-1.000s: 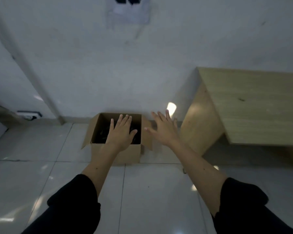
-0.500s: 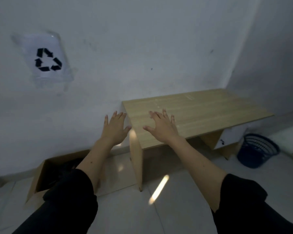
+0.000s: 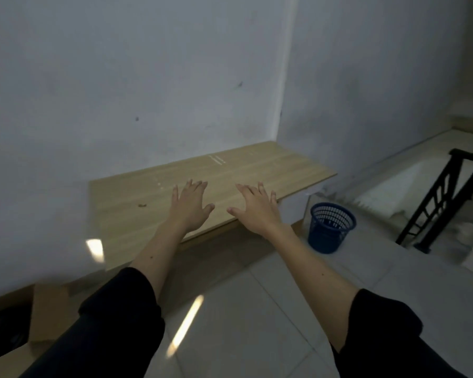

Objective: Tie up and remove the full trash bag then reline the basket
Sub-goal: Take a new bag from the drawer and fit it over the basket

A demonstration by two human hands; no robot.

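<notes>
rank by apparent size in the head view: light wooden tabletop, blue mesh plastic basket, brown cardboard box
1. Light wooden tabletop, largest.
2. Brown cardboard box, cut off and near the camera, so unsure.
3. Blue mesh plastic basket, smallest.

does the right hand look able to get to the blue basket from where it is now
Probably not yet. The right hand is open and empty, held out over the wooden table, while the blue basket stands on the floor further right, beyond the table's end. Nothing blocks the way.
</notes>
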